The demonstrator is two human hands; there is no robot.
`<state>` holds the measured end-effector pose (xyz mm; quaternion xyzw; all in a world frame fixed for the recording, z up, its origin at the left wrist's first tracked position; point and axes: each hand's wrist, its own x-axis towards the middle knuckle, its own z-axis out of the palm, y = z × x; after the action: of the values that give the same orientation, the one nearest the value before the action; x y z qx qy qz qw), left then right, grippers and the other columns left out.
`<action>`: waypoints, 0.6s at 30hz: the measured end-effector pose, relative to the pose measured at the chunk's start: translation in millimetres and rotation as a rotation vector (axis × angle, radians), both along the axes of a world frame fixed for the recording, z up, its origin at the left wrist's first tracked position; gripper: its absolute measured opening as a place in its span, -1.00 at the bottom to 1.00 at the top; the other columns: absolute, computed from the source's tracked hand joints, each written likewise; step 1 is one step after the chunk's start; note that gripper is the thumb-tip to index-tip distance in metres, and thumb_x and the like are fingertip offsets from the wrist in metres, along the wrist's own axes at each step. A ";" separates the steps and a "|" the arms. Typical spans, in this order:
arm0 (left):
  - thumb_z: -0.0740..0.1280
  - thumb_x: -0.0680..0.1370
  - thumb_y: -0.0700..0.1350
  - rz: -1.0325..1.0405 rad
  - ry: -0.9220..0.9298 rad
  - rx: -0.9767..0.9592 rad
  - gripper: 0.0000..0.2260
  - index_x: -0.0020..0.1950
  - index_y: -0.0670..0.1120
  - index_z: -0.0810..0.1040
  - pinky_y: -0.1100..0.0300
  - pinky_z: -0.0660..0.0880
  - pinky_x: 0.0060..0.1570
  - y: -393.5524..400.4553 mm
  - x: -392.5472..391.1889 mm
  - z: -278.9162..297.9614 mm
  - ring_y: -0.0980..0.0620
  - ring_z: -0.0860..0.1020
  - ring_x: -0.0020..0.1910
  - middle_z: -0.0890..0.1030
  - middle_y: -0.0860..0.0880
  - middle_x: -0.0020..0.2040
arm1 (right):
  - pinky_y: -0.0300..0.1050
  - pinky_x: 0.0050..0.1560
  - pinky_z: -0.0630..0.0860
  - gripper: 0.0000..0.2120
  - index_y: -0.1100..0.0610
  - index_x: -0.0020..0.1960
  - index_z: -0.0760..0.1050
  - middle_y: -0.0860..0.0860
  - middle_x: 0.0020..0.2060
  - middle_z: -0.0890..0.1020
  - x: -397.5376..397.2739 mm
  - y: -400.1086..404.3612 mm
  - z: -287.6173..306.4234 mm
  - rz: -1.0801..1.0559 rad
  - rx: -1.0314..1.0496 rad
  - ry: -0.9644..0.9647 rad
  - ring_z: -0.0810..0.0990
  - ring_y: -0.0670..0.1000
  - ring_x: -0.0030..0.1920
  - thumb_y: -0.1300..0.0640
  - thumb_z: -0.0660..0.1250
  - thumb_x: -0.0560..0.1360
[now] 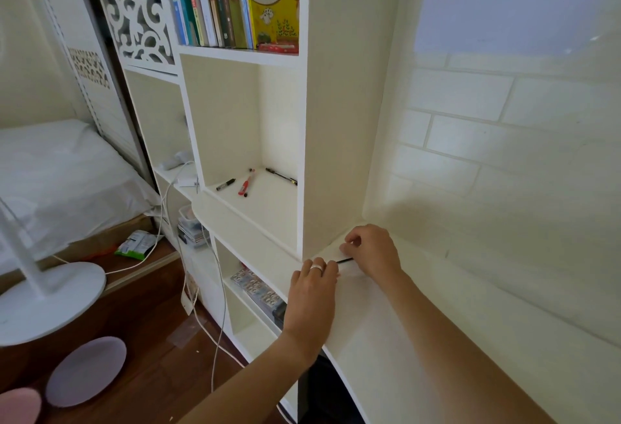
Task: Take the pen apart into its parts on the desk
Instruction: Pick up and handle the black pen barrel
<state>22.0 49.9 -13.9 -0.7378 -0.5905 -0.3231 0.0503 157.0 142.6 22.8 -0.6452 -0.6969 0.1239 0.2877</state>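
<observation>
Both hands were positioned at the far corner of the white laminate desk (386, 339). The left hand (314, 285) and the right hand (371, 250), fingers curled closed, each gripped one end of the thin black pen (344, 260) just above the surface.

Pen (344, 260) mostly hiding between left hand (314, 292) and right hand (371, 248) at desk's (403, 339) far corner; parts indiscernible.
</observation>
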 end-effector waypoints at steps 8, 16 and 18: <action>0.21 0.62 -0.22 -0.006 -0.010 -0.001 -0.90 0.00 -0.07 0.49 0.08 0.46 -0.10 1.0 -1.2 0.7 -0.06 0.46 -0.09 0.54 -0.04 -0.10 | -0.31 -0.15 0.52 -0.93 0.14 -0.18 0.69 -0.02 -0.26 0.73 6.5 -6.2 -8.2 0.047 0.084 0.191 0.63 -0.10 -0.25 0.20 0.48 0.48; 0.22 0.55 -0.31 0.008 0.009 -0.040 -0.85 0.02 -0.08 0.48 0.09 0.43 -0.05 -0.5 -0.6 2.5 -0.09 0.46 -0.03 0.54 -0.06 -0.06 | -0.37 -0.14 0.47 -0.88 0.01 -0.09 0.68 -0.14 -0.17 0.72 31.3 -45.4 -22.0 0.015 -0.005 0.431 0.63 -0.15 -0.16 0.21 0.43 0.52; 0.22 0.55 -0.31 0.001 0.013 -0.044 -0.85 0.02 -0.09 0.48 0.07 0.44 -0.04 -1.3 -0.2 3.3 -0.10 0.46 -0.03 0.54 -0.07 -0.05 | -0.27 -0.11 0.49 -0.85 -0.02 -0.10 0.66 -0.14 -0.18 0.71 33.0 -52.0 -23.0 0.029 -0.016 0.464 0.62 -0.12 -0.21 0.22 0.42 0.52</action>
<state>21.7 48.5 -10.6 -0.7404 -0.5976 -0.3054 0.0382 190.0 90.6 -0.2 -0.5915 -0.6204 0.2785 0.4332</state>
